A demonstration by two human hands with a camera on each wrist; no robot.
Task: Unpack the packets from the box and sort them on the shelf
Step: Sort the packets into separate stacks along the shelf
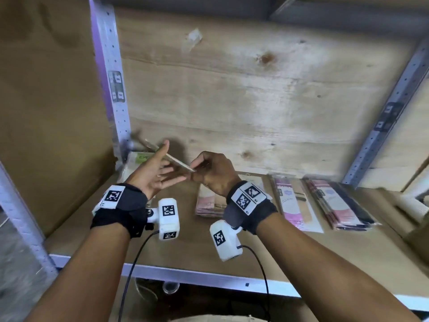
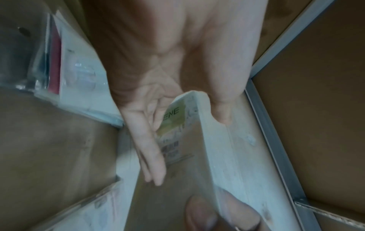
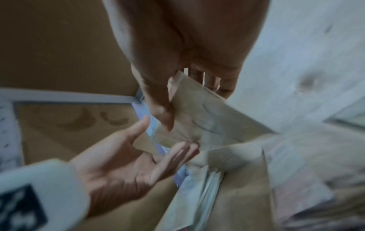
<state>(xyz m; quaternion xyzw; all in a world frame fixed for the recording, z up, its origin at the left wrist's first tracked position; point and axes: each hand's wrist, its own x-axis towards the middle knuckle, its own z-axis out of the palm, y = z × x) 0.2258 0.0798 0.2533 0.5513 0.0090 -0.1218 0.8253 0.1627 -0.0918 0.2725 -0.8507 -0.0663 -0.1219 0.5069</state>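
Observation:
A flat tan packet (image 1: 173,160) with a green label (image 2: 173,118) hangs tilted over the back left of the shelf. My right hand (image 1: 196,169) pinches its near end between thumb (image 3: 164,112) and curled fingers. My left hand (image 1: 162,168) is spread palm up around the packet's middle. Its straight fingers (image 2: 152,153) lie under one face and its thumb (image 2: 223,112) stands along the other edge, not curled round it. Under the hands a stack of like green-labelled packets (image 1: 137,159) rests in the back left corner.
On the shelf board (image 1: 162,247) to the right lie a pinkish stack (image 1: 209,202), a pink and white packet (image 1: 294,203) and a dark and pink stack (image 1: 339,205). A tall cardboard box (image 1: 46,112) stands left of the perforated post (image 1: 111,77). The metal front edge (image 1: 197,277) is near.

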